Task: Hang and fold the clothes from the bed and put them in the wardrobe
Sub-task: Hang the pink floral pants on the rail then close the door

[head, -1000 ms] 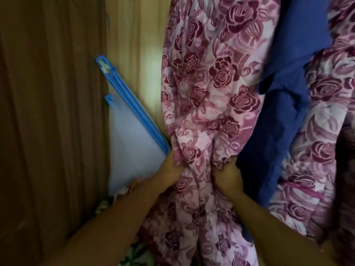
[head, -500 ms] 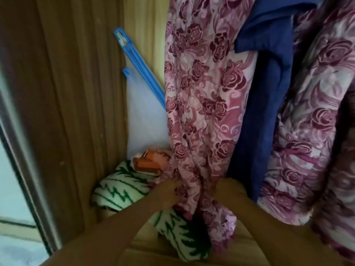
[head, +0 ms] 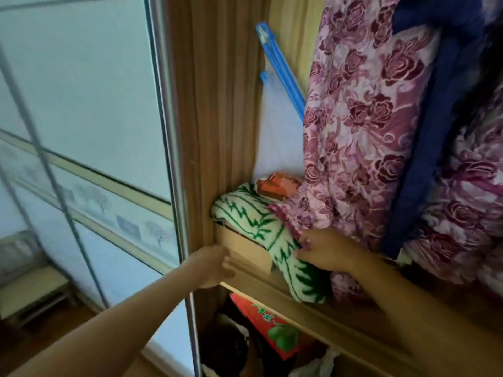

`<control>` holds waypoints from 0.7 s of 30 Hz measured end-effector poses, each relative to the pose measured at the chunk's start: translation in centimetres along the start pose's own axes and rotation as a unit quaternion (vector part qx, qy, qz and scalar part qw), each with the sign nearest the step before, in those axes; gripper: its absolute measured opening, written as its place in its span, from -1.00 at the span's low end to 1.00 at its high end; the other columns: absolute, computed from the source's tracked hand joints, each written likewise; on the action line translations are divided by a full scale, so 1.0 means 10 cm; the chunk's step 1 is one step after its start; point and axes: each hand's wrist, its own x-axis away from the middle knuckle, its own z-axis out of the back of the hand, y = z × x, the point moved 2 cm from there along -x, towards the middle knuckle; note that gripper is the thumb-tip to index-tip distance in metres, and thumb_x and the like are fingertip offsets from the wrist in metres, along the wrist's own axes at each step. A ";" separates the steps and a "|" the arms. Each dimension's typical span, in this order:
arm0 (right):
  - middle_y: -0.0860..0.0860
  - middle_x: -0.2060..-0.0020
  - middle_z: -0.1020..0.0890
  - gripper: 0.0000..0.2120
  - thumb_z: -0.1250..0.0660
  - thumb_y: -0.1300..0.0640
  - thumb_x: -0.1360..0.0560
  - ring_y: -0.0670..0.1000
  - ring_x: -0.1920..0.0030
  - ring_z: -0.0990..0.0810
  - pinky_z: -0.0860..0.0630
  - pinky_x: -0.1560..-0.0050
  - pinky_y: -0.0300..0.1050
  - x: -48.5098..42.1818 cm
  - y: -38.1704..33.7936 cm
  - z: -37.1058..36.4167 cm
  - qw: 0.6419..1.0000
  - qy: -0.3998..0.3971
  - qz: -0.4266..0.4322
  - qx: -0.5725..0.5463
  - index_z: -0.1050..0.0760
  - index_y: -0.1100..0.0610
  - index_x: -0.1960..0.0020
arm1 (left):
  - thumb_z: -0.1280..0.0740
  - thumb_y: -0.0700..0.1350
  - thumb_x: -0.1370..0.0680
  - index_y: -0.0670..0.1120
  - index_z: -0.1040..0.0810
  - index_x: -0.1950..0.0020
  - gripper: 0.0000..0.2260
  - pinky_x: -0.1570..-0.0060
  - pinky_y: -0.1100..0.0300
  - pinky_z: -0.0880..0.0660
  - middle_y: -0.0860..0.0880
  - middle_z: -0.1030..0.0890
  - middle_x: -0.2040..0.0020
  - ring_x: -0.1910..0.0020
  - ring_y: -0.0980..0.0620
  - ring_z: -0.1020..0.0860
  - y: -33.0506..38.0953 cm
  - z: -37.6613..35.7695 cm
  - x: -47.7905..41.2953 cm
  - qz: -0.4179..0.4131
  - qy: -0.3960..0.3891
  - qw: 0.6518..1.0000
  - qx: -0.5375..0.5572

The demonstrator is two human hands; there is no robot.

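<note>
Wardrobe [head: 217,104] fills my feed, with its sliding door [head: 81,104] at the left. The floral garment [head: 362,118] hangs inside beside a blue garment [head: 435,131], its hem bunched on the shelf [head: 245,251] against a folded green-and-white blanket [head: 253,221]. My right hand [head: 326,251] sits at that hem, fingers [head: 306,242] roughly straight, touching both cloths without gripping. My left hand [head: 215,265] rests against the shelf's front edge, fingers relaxed and holding nothing. A blue-edged bag [head: 277,131] leans in the back corner. A red packet [head: 272,327] lies below the shelf.
</note>
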 end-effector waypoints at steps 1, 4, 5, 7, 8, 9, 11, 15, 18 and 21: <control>0.01 0.02 -0.61 -0.54 -0.31 -0.31 -0.50 0.06 0.02 -0.57 -0.51 0.03 -0.07 0.01 -0.10 -0.03 1.000 -0.002 0.012 0.000 -0.53 0.03 -0.17 | -0.35 0.12 -0.56 -0.03 -0.48 -0.39 -0.55 -0.24 0.09 -0.48 -0.06 -0.56 -0.30 -0.30 -0.08 -0.52 -0.13 0.04 0.17 0.020 0.007 1.000 -0.007; 0.03 -0.14 -0.64 -0.43 -0.31 -0.35 -0.48 0.06 -0.11 -0.59 -0.49 -0.06 -0.09 -0.01 -0.44 -0.07 0.999 0.002 0.037 -0.020 -0.49 -0.04 -0.34 | -0.36 0.16 -0.55 0.00 -0.54 -0.31 -0.60 -0.19 0.06 -0.52 -0.04 -0.61 -0.23 -0.21 -0.06 -0.57 -0.52 0.17 0.56 0.066 0.039 0.997 -0.008; 0.03 -0.12 -0.65 -0.43 -0.30 -0.37 -0.47 0.04 -0.09 -0.61 -0.49 -0.04 -0.10 -0.04 -0.57 -0.08 0.998 0.012 0.050 -0.022 -0.49 -0.06 -0.34 | -0.36 0.18 -0.55 0.02 -0.54 -0.32 -0.59 -0.20 0.06 -0.52 -0.02 -0.61 -0.24 -0.21 -0.04 -0.57 -0.64 0.22 0.66 0.082 0.051 0.995 0.005; -0.02 -0.01 -0.65 -0.47 -0.28 -0.38 -0.47 0.02 -0.01 -0.64 -0.47 0.05 -0.12 -0.09 -0.83 -0.07 0.996 0.036 0.074 -0.023 -0.50 -0.07 -0.29 | -0.37 0.19 -0.55 0.02 -0.50 -0.38 -0.54 -0.23 0.07 -0.51 -0.02 -0.60 -0.28 -0.24 -0.03 -0.56 -0.84 0.30 0.83 0.112 0.074 0.991 0.020; -0.05 0.07 -0.63 -0.48 -0.28 -0.37 -0.48 0.02 0.02 -0.63 -0.46 0.09 -0.11 -0.11 -0.97 -0.06 0.995 0.049 0.088 -0.023 -0.50 -0.05 -0.28 | -0.37 0.19 -0.55 0.01 -0.48 -0.40 -0.52 -0.23 0.08 -0.50 -0.03 -0.59 -0.29 -0.25 -0.03 -0.56 -0.93 0.34 0.88 0.122 0.081 0.989 0.022; -0.06 0.14 -0.61 -0.49 -0.28 -0.35 -0.49 0.03 0.04 -0.62 -0.46 0.10 -0.11 -0.14 -1.11 -0.05 0.993 0.060 0.101 -0.027 -0.51 -0.04 -0.27 | -0.37 0.19 -0.55 0.01 -0.47 -0.41 -0.51 -0.24 0.08 -0.50 -0.03 -0.59 -0.30 -0.26 -0.03 -0.55 -1.00 0.38 0.92 0.128 0.086 0.988 0.023; -0.04 0.12 -0.63 -0.50 -0.26 -0.37 -0.48 0.04 0.04 -0.62 -0.54 0.03 -0.06 -0.21 -1.35 -0.01 0.988 0.087 0.122 -0.037 -0.53 -0.03 -0.20 | -0.37 0.20 -0.55 0.02 -0.45 -0.43 -0.50 -0.27 0.06 -0.49 -0.02 -0.57 -0.32 -0.27 -0.02 -0.54 -1.13 0.46 0.96 0.133 0.103 0.985 0.029; -0.16 0.15 -0.58 -0.51 -0.19 -0.43 -0.47 -0.05 0.10 -0.59 -0.42 0.25 -0.14 -0.44 -1.78 0.16 0.975 0.147 0.165 -0.031 -0.53 -0.07 -0.11 | -0.37 0.18 -0.55 0.07 -0.45 -0.43 -0.52 -0.23 0.06 -0.50 0.02 -0.58 -0.26 -0.20 0.03 -0.56 -1.32 0.68 0.87 0.117 0.146 0.980 0.059; -0.09 -0.01 -0.62 -0.40 -0.19 -0.44 -0.50 0.00 0.02 -0.61 -0.53 0.14 -0.04 -0.68 -2.09 0.31 0.969 0.174 0.169 -0.046 -0.42 -0.04 -0.34 | -0.37 0.14 -0.56 0.10 -0.42 -0.44 -0.54 -0.19 0.10 -0.50 0.06 -0.57 -0.25 -0.13 0.06 -0.57 -1.39 0.82 0.67 0.085 0.163 0.979 0.093; 0.01 -0.12 -0.63 -0.27 -0.19 -0.43 -0.51 0.04 0.00 -0.62 -0.59 0.06 0.02 -0.89 -2.39 0.47 0.957 0.225 0.166 -0.076 -0.16 -0.06 -0.52 | -0.36 0.13 -0.57 0.14 -0.38 -0.45 -0.54 -0.19 0.12 -0.51 0.10 -0.55 -0.25 -0.11 0.10 -0.55 -1.42 0.92 0.41 0.037 0.176 0.976 0.119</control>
